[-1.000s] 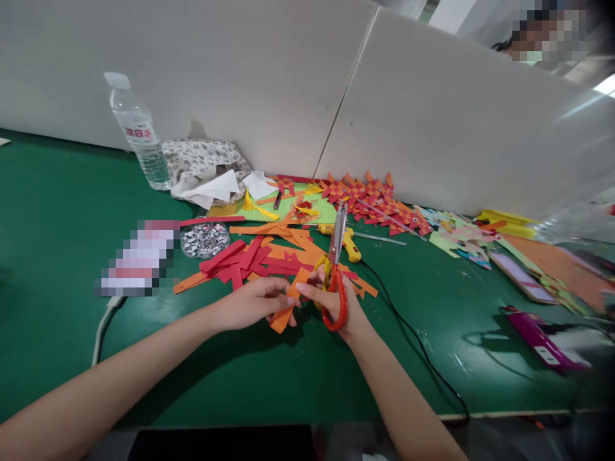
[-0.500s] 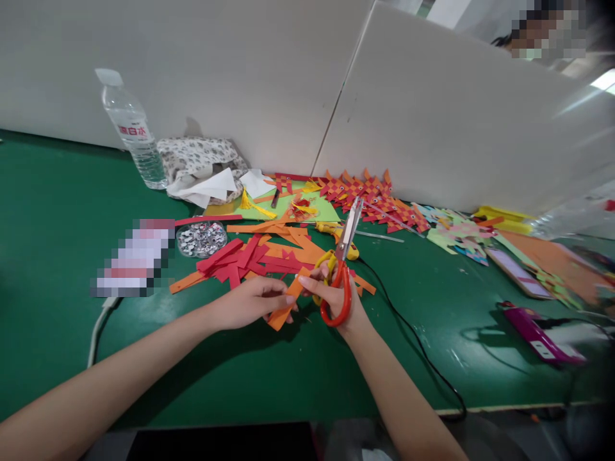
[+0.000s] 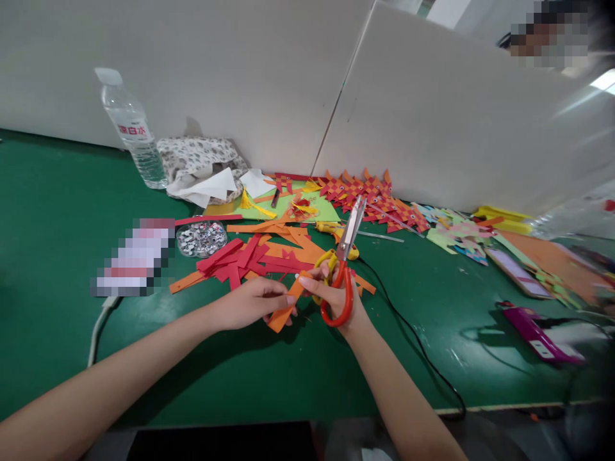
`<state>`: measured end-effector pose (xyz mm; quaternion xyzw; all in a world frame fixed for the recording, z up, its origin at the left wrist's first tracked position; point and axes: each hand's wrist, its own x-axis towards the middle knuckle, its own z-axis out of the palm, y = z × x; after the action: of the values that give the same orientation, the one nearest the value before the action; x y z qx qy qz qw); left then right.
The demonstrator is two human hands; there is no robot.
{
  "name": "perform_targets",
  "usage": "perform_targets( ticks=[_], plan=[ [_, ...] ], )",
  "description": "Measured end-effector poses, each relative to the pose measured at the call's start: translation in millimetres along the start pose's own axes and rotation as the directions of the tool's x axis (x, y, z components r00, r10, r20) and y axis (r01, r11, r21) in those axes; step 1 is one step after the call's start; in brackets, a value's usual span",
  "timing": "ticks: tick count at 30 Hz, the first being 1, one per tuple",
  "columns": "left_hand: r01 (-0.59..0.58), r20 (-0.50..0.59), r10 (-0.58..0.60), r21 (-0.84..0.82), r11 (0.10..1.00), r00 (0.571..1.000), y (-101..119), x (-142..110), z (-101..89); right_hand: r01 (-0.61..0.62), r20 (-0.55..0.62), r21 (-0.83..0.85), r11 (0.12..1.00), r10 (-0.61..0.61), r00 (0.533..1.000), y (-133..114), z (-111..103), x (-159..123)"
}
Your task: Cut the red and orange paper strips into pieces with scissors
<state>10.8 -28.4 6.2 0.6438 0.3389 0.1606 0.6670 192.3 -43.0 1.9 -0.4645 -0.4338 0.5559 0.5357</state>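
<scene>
My left hand (image 3: 256,302) pinches an orange paper strip (image 3: 284,312) between thumb and fingers, low over the green table. On the strip's upper end rests the thumb of my right hand (image 3: 336,296). A pair of scissors (image 3: 343,262) with a red and a yellow handle loop hangs on that same hand, blades pointing up and away from the strip, slightly parted at the tips. Loose red strips (image 3: 250,253) and orange strips (image 3: 300,238) lie in a pile just beyond both hands.
A tray of googly eyes (image 3: 202,239) and a phone (image 3: 137,256) lie left, before a water bottle (image 3: 132,137) and a patterned cloth pouch (image 3: 202,160). Woven paper fish (image 3: 365,195) lie against the partition. A yellow glue gun (image 3: 331,228) trails a black cord rightward past a purple power strip (image 3: 538,336).
The scissor blades look a little further apart at the tips. Both hands and the orange strip have hardly moved.
</scene>
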Motion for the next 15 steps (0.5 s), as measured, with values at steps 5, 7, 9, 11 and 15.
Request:
perform_targets(
  ticks=[5,7,9,11,15],
  plan=[
    [0.012,0.004,-0.012,-0.01,1.0,1.0,-0.1,0.4,0.0,0.016,0.011,0.011,1.0,-0.016,1.0,2.6,-1.7,1.1],
    [0.011,0.008,-0.011,-0.014,1.0,1.0,-0.4,0.6,-0.1,0.018,0.017,0.011,1.0,-0.018,1.0,3.3,-2.2,1.4],
    [0.013,0.012,-0.012,-0.016,1.0,1.0,-0.6,0.7,-0.2,0.018,0.02,0.015,1.0,-0.018,1.0,3.7,-2.4,1.5],
    [0.016,0.01,-0.016,-0.019,1.0,1.0,-0.7,0.8,-0.2,0.025,0.021,0.018,1.0,-0.026,0.999,3.8,-2.3,1.6],
    [0.014,0.005,-0.014,-0.027,1.0,1.0,-0.4,0.8,0.3,0.041,0.018,0.012,0.999,-0.041,0.999,3.7,-2.1,1.7]
  ],
)
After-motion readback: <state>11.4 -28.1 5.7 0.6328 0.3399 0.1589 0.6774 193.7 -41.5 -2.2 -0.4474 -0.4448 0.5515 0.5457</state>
